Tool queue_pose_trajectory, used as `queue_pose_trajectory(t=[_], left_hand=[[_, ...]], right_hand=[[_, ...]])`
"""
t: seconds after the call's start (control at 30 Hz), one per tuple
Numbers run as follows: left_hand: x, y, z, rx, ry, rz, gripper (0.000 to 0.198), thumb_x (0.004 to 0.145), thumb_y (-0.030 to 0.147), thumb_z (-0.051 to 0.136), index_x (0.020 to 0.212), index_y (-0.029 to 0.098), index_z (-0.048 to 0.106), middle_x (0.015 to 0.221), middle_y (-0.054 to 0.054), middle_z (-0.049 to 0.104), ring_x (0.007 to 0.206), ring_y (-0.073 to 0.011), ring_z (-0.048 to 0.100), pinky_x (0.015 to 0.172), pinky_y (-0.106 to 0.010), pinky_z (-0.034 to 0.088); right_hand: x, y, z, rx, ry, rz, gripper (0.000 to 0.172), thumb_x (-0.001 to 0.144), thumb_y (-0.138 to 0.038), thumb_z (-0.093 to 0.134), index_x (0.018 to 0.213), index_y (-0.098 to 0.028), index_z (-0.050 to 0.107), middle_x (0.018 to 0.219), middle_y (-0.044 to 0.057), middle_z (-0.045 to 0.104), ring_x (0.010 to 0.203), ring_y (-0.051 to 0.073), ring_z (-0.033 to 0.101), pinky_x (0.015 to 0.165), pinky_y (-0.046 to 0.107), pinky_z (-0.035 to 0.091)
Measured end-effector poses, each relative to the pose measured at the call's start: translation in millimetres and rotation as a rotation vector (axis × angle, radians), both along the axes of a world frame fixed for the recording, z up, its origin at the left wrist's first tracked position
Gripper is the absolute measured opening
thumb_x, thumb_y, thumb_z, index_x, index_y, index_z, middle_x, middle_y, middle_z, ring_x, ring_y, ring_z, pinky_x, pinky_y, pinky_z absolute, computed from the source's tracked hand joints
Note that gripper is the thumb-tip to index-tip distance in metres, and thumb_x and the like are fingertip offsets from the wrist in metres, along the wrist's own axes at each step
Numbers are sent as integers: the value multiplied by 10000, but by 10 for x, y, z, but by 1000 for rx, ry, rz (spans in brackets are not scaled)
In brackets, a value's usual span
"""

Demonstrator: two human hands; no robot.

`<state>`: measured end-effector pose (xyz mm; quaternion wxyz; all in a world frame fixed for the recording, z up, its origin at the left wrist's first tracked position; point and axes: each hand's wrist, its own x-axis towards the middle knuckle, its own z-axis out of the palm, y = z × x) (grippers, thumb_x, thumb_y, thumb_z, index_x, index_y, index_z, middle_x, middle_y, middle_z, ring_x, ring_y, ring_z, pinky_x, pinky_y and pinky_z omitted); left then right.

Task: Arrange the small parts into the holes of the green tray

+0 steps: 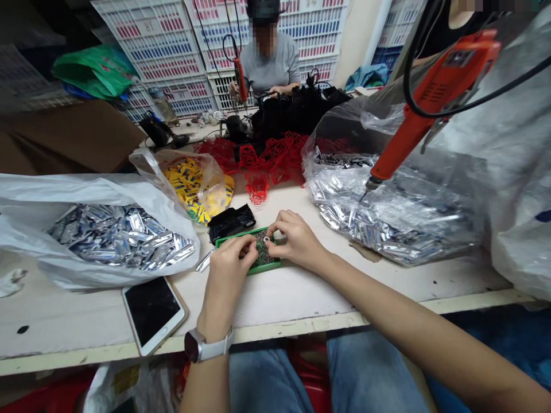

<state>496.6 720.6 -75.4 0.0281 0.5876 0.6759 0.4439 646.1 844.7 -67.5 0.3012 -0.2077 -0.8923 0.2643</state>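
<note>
A small green tray (270, 267) filled with tiny metal screws (263, 252) lies on the table in front of me. Over its left side, my left hand (230, 261) has its fingertips pinched together; anything between them is too small to make out. My right hand (296, 238) reaches over the right end of the tray, thumb and fingers closing near a small pale spot that I cannot identify. Just behind the tray sits a black plastic toy car body (232, 222). A silvery strip (205, 261) lies beside my left hand.
Bags of silver parts (124, 238) (387, 223) flank the work spot. Yellow pieces (189, 186) and red plastic frames (258, 186) lie behind. An orange electric screwdriver (430, 103) hangs at right. A tablet (155, 312) rests near the front edge. Opposite sits another person (275, 63).
</note>
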Motion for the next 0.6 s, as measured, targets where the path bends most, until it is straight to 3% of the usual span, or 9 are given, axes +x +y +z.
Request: queue_pose_trajectory(t=[0.27,0.5,0.6], left_hand=[[-15,-61,67,-10,-24,-65,199,962,251,619,1109,212,748,1078,-76,800,962,-222,744,892,-354,582],[23,-45,58,-23,-67,-47,131,934,204,610,932,216,740,930,-53,786,879,-218,723,836,-349,568],[-8,-61,41,-50,-104,-30,119,919,206,634,910,209,752,927,-56,790,882,-223,722,843,-352,558]], right_hand=[[-5,-8,15,-101,51,11,106,774,-140,758,797,-203,676,762,-25,491,758,171,490,734,317,388],[-16,-23,32,-208,61,24,164,694,-111,796,740,-210,673,750,-33,478,771,172,478,773,333,380],[-3,1,48,-312,99,-14,102,734,-152,772,752,-206,687,760,-27,479,765,166,473,754,328,380]])
